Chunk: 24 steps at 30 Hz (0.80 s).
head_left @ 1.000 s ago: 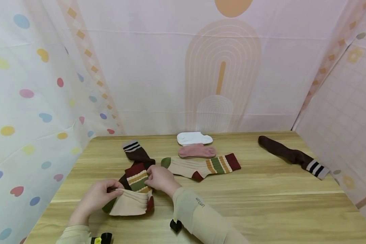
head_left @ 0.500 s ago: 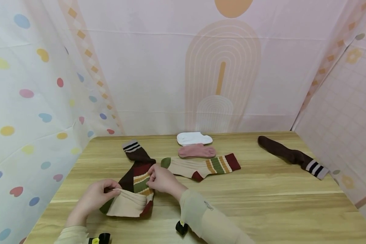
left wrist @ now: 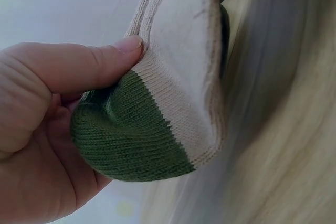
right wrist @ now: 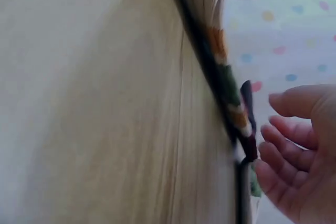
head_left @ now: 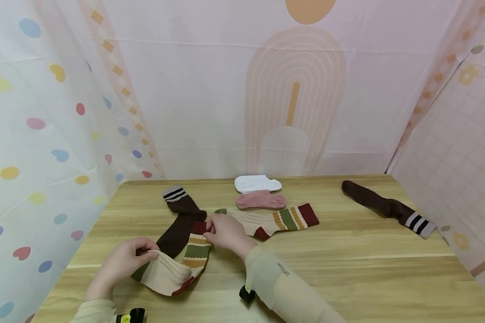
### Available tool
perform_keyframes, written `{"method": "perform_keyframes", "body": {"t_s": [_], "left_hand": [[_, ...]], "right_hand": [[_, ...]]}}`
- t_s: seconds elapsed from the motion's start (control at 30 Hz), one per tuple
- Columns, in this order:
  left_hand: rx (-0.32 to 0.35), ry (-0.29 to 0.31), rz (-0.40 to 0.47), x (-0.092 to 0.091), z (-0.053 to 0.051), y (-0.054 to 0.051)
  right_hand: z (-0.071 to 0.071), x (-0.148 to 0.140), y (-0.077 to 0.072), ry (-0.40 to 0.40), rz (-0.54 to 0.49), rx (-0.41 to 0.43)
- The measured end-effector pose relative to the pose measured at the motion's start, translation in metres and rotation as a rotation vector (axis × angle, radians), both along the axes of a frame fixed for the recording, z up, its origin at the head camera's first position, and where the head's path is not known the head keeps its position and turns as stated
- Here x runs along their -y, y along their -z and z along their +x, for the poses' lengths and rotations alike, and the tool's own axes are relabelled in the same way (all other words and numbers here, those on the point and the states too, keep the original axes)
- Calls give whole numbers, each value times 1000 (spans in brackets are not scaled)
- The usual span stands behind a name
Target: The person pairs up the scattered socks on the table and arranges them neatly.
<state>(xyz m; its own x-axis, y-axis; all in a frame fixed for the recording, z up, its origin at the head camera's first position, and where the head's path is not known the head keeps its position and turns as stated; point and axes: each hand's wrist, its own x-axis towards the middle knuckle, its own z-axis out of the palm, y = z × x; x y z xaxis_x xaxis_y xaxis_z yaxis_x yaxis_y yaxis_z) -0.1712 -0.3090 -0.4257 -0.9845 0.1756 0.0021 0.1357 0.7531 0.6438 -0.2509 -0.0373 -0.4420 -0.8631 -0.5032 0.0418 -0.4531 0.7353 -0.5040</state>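
My left hand pinches a striped crew sock near its green toe; the left wrist view shows the thumb on the cream knit just above the green toe. The sock's foot is lifted and tilted, with its striped leg and dark red cuff stretching away to the right. Beside that cuff is my right hand. In the right wrist view its fingers are loosely bent, a gap separates them from the thumb, and the fingertips lie close to the cuff. Contact there is hard to tell.
A dark brown sock lies partly behind the striped one. Its like, another brown sock, lies far right. A matching striped sock, a pink ankle sock and a white ankle sock sit mid-table towards the back.
My right hand has moved right, and the striped sock's cuff has swung right with it, uncovering more of the brown sock. My left hand stays nearly where it was, holding the toe end.
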Motion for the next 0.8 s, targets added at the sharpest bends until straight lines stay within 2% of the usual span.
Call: {"method": "perform_keyframes", "body": {"t_s": [0.13, 0.33, 0.6, 0.8], "left_hand": [[-18, 13, -3, -1, 0, -1], [-28, 20, 7, -2, 1, -3], [-15, 20, 8, 1, 0, -2], [-13, 13, -7, 4, -1, -1]], "right_hand": [[-6, 7, 0, 37, 65, -108], [-11, 16, 3, 47, 171, -167], [-14, 25, 6, 40, 285, -179], [-14, 28, 8, 53, 281, -124]]}}
